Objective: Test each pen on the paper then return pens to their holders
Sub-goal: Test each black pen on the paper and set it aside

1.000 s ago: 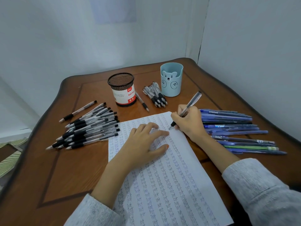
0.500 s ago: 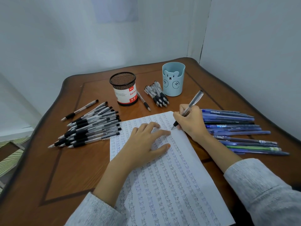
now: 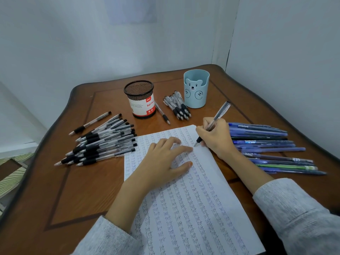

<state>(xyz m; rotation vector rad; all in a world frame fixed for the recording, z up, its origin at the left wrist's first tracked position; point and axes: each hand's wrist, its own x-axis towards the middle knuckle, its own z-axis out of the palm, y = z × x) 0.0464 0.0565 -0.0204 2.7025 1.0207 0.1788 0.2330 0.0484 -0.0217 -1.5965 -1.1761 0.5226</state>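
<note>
A white paper [image 3: 185, 203] covered in rows of the word "test" lies on the brown table [image 3: 77, 196]. My left hand [image 3: 163, 161] rests flat on the paper's upper part. My right hand [image 3: 215, 137] grips a clear pen with a black grip [image 3: 219, 113], its tip touching the paper near the top right corner. A black mesh holder [image 3: 140, 98] and a light blue bear holder [image 3: 196, 89] stand at the back, both without pens showing above their rims.
A heap of black-grip pens [image 3: 103, 142] lies left of the paper. Several blue and green pens [image 3: 266, 144] lie to the right. A small bunch of pens [image 3: 177, 106] and a single pen [image 3: 162, 115] lie between the holders. Walls close in behind and right.
The pen tip has shifted slightly on the paper near the top right corner. My left hand stays flat on the sheet.
</note>
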